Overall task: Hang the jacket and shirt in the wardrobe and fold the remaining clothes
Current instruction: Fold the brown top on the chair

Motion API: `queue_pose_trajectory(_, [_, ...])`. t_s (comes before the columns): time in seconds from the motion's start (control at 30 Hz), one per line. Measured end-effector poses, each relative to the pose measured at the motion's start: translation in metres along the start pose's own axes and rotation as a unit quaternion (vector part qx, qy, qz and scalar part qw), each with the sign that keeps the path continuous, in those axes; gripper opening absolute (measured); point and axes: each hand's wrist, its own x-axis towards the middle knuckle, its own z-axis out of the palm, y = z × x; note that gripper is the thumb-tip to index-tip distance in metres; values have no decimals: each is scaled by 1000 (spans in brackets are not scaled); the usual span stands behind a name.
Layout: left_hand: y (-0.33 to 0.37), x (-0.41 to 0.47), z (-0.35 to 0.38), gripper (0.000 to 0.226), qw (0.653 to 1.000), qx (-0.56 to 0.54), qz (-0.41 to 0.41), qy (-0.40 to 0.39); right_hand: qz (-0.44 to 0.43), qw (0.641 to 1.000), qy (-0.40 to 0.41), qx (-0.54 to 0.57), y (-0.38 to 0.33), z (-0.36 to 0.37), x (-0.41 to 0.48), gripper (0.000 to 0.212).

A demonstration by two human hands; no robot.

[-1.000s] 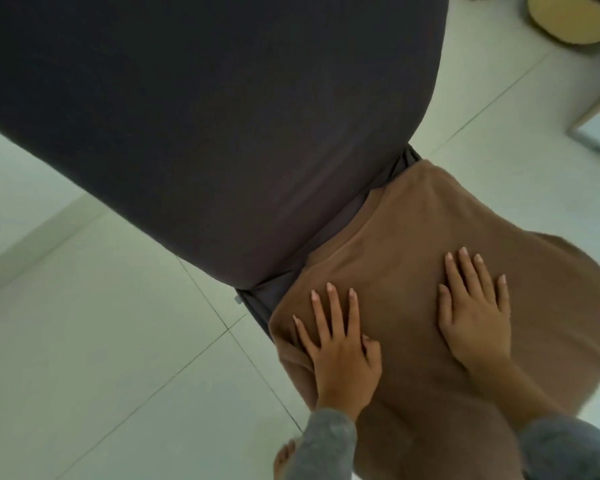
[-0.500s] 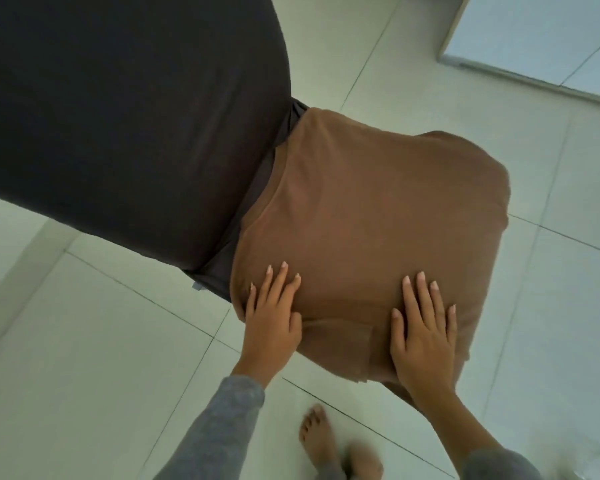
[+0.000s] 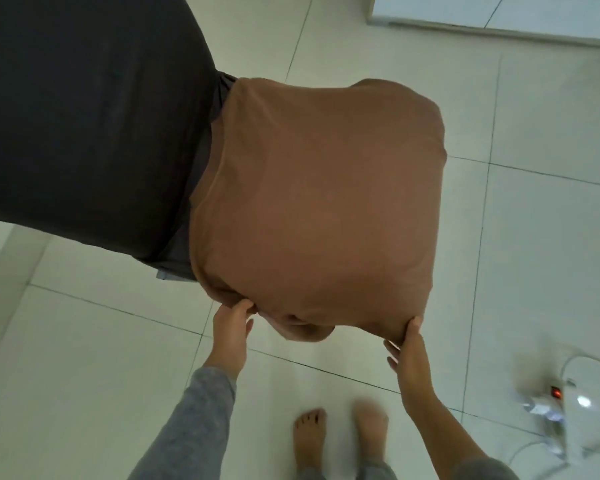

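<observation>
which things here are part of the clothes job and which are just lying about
Job: folded brown cloth garment, gripped at its near corners by the left hand and right hand; dark grey cloth beside it, probably.
Lying about: blurred white power strip with red switch, on the pale tiled floor.

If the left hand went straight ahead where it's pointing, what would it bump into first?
The left hand grips the near edge of the brown garment and points into it, so it would most likely push into that cloth first.
</observation>
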Motion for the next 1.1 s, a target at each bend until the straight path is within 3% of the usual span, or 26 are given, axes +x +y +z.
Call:
queue_pose_trajectory(0.13, [-3, -1, -4, 22, 999, -46, 0, -14, 111, 974, -50, 193, 1, 6, -8, 65])
queue_pose_trajectory(0.33, [-11, 3, -32, 18, 995, -68, 54, -48, 24, 937, 52, 343, -4, -5, -7, 28])
queue_pose_trajectory(0.53, [-1, 0, -49, 19, 987, -137, 50, -61, 25, 846, 8, 533, -20, -23, -9, 25])
queue_pose_trajectory(0.63, [5, -8, -46, 23, 990, -118, 75, 0, 50, 867, 12, 496, -26, -20, -8, 11])
queue_pose_trajectory(0.7, [8, -14, -46, 29, 986, -61, 129, 85, 46, 902, 88, 421, -28, -18, -7, 8])
queue_pose_trajectory(0.77, [14, -22, -46, 33, 970, -24, 195, 143, 22, 916, 198, 349, -34, -17, -12, 19])
queue_pose_trajectory(0.9, [42, -43, -41, 30, 963, -34, 228, 141, -16, 905, 312, 290, -48, -13, -17, 22])
queue_pose_trajectory(1.1, [106, -47, -7, 23, 974, -108, 176, 95, -66, 901, 345, 253, -90, -8, -8, 12])
